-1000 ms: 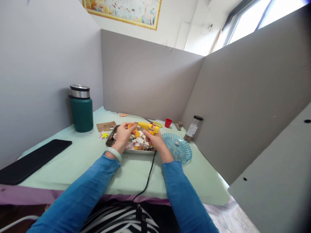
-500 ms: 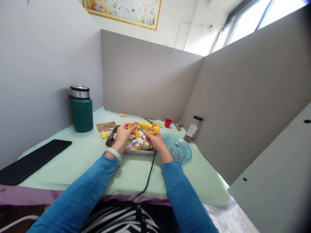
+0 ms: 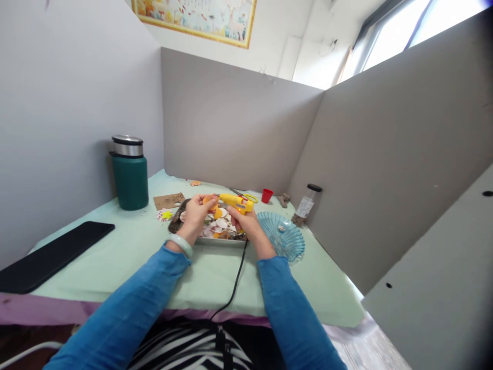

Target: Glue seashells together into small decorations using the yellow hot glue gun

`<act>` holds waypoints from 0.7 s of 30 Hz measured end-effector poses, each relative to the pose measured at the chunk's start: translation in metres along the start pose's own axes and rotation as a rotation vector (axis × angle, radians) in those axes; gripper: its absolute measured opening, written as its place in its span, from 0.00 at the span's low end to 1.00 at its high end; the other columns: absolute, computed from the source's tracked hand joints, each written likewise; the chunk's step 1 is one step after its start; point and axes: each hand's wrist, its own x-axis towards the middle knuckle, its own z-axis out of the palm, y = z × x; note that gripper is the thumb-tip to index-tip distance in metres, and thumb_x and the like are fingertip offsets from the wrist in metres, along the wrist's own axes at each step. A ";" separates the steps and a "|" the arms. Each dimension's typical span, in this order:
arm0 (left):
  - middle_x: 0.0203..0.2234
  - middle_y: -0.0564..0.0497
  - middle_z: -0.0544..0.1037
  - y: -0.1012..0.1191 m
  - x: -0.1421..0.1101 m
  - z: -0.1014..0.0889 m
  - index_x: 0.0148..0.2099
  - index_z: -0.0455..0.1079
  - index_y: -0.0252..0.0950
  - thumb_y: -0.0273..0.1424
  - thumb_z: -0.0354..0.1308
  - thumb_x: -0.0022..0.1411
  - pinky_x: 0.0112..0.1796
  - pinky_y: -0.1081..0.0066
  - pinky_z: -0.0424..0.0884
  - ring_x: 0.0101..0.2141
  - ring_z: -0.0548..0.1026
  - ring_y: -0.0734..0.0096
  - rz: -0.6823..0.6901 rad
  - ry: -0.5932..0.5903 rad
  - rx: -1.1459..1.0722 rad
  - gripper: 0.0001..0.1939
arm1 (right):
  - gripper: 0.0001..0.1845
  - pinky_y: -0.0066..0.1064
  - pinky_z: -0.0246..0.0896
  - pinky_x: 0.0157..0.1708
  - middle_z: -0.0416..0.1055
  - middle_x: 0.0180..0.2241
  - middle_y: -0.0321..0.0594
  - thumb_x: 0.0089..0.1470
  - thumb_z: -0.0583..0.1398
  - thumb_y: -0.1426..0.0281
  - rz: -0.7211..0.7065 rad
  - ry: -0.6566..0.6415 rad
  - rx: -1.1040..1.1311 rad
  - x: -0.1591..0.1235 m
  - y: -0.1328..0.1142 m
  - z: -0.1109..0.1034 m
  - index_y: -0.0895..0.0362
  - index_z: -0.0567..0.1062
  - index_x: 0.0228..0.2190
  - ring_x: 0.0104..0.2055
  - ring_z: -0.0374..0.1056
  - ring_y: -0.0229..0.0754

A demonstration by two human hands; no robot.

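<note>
Green-covered table [image 3: 208, 277]: tray [image 3: 227, 242], blue plate [image 3: 283, 246], bottle [image 3: 131, 180].

The left hand [image 3: 195, 213] pinches an orange shell [image 3: 210, 201] close to the nozzle of a yellow glue gun [image 3: 235, 202], which the right hand [image 3: 246, 221] grips by its handle. Both hands are over a metal tray [image 3: 221, 242] of mixed shells [image 3: 221, 223], and a black cord [image 3: 236, 285] runs toward the person across the green table cover [image 3: 208, 277]. Right of the tray sits a blue plate [image 3: 290, 240], with a red cup [image 3: 267, 196] behind it and a black-lidded jar [image 3: 307, 203] near the partition. A green bottle [image 3: 131, 181] stands at left, beyond a black mat [image 3: 57, 256].
</note>
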 end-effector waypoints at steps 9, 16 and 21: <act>0.29 0.48 0.78 -0.002 0.000 -0.001 0.35 0.70 0.31 0.38 0.75 0.35 0.27 0.73 0.70 0.27 0.74 0.72 -0.032 -0.053 -0.031 0.27 | 0.25 0.27 0.47 0.15 0.62 0.12 0.33 0.48 0.64 0.52 -0.009 -0.009 0.059 0.001 0.001 0.001 0.55 0.67 0.14 0.13 0.52 0.31; 0.33 0.48 0.78 -0.002 0.002 -0.001 0.34 0.69 0.32 0.37 0.76 0.34 0.29 0.73 0.70 0.30 0.75 0.72 -0.045 -0.052 -0.106 0.27 | 0.25 0.27 0.46 0.14 0.62 0.12 0.33 0.48 0.64 0.52 0.002 -0.011 0.096 -0.002 -0.002 0.002 0.56 0.66 0.14 0.13 0.51 0.30; 0.31 0.48 0.78 0.000 -0.001 0.000 0.34 0.69 0.32 0.36 0.77 0.34 0.28 0.74 0.69 0.28 0.74 0.73 -0.063 -0.073 -0.106 0.26 | 0.25 0.27 0.45 0.14 0.62 0.12 0.33 0.48 0.65 0.52 -0.026 -0.015 0.156 -0.001 -0.002 0.002 0.56 0.67 0.14 0.13 0.51 0.30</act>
